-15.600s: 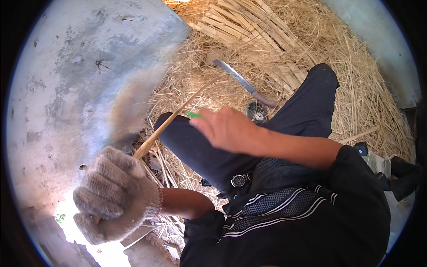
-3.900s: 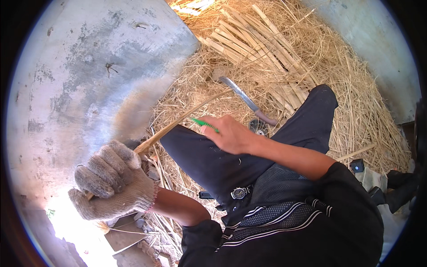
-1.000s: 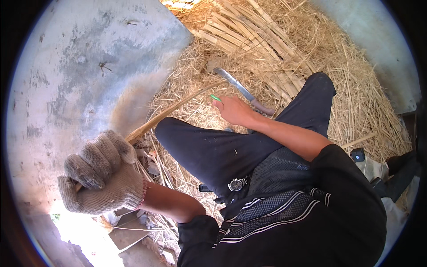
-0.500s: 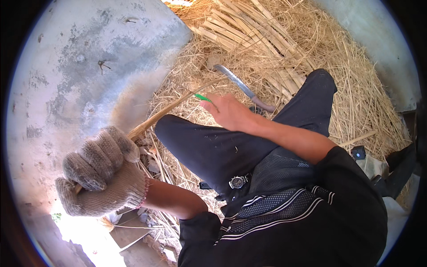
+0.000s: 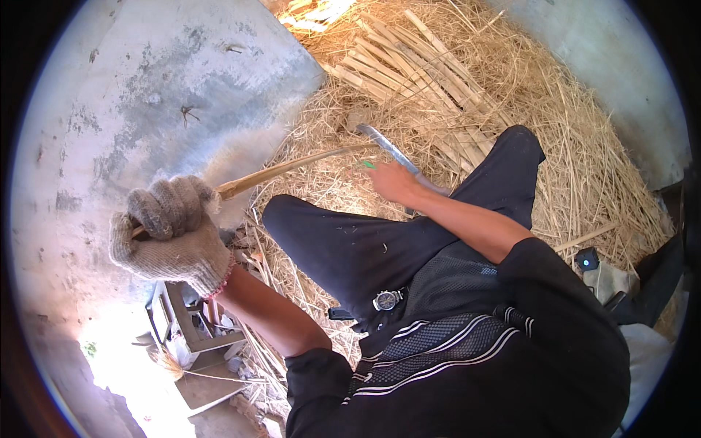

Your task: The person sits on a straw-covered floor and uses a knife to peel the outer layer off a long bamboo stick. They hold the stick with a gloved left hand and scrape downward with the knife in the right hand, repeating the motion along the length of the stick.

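Note:
My left hand (image 5: 175, 237), in a grey knitted glove, is closed around the thick end of a long split bamboo strip (image 5: 266, 174). The strip points away to the right and narrows to a thin end above the straw. Bare, my right hand (image 5: 398, 182) is closed near that thin end, with a small green-handled tool (image 5: 369, 165) showing at its fingertips. Most of that tool is hidden, so its kind is unclear. Just beyond my right hand, a long curved knife (image 5: 387, 143) lies on the straw, its handle partly behind my forearm.
A pile of split bamboo strips (image 5: 416, 66) rests on loose straw (image 5: 562, 139) ahead. A pale wall (image 5: 146, 87) stands at the left. A wristwatch (image 5: 387, 300) is at my lap between my crossed legs. Lower left are a small wooden frame (image 5: 193, 328) and a straw brush (image 5: 168, 361).
My left hand has risen and shifted slightly right with the bamboo strip. My right hand has moved right, toward the curved knife and the strip's thin end, and less of the green tool shows.

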The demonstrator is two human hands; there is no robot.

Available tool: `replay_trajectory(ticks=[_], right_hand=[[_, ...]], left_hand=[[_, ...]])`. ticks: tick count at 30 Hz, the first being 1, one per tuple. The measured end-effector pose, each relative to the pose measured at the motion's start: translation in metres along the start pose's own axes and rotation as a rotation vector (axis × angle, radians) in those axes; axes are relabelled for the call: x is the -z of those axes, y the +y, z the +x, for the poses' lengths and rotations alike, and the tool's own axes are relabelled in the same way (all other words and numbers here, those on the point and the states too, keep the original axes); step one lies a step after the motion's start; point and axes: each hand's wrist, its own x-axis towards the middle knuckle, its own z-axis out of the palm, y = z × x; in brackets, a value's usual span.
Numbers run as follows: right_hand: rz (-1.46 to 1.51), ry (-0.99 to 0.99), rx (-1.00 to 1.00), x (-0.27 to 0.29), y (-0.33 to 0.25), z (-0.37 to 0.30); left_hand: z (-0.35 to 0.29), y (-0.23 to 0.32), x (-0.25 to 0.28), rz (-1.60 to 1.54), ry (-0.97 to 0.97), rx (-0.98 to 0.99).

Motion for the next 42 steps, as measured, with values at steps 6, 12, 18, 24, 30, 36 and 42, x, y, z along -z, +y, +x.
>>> replay_trajectory(ticks=[6,12,18,24,30,36,42], right_hand=[[0.232,0.055,0.189,0.019,-0.064,-0.034],[0.173,0.044,0.01,0.008,-0.051,-0.01],[0.166,-0.006,0.202,0.014,-0.084,-0.029],[-0.027,-0.061,0.107,-0.002,-0.017,0.004],[0.215,-0.127,0.047,0.008,-0.062,-0.009],[0.203,-0.099,0.011,0.0,-0.021,0.013],[0.425,0.056,0.267,0.02,-0.076,-0.03]], left_hand=[[-0.01,-0.001,-0.003,0.007,-0.024,-0.017],[-0.005,-0.006,-0.01,0.049,0.082,-0.092],[-0.002,0.002,0.005,0.105,0.141,-0.118],[0.0,-0.009,-0.003,0.09,0.142,-0.122],[-0.001,-0.006,-0.006,0.163,0.235,-0.159],[-0.009,-0.014,-0.023,0.231,0.325,-0.214],[-0.015,-0.019,-0.035,0.602,0.598,-0.374]])
